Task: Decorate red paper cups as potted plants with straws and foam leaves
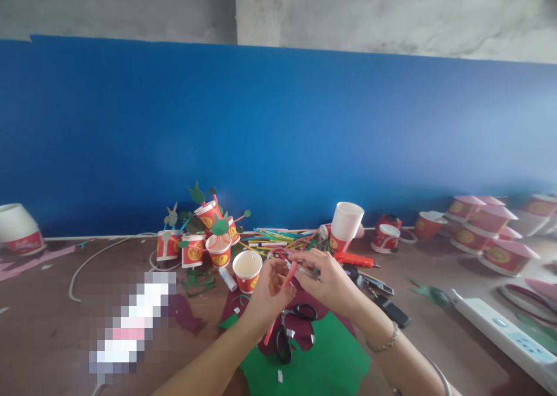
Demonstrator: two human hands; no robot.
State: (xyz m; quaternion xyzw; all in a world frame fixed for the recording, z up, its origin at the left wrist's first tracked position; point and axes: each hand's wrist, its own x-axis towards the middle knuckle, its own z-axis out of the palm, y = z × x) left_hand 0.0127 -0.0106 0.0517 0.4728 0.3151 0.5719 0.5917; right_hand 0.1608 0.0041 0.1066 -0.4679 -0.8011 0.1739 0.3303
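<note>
My left hand (273,291) is closed round a pinkish-red straw (270,331), which slants from its upper end between my hands down towards the scissors. My right hand (324,275) is beside the straw's upper end, fingers bent and thumb drawn in; whatever it pinches is too small to make out. Below my hands, black-handled scissors (284,342) lie on a green paper sheet (322,361) and dark red paper. Just left of my left hand stands a red and white paper cup (247,270), upright, and a small white tube (227,279) lies beside it.
Several cups with straws and green paper leaves (220,248) stand at the back left. Coloured straws (278,238) lie behind my hands. To the right are stacked white cups (347,222), an orange glue gun (355,260), a black key fob (391,310), pink-topped cups (491,219) and a power strip (509,335).
</note>
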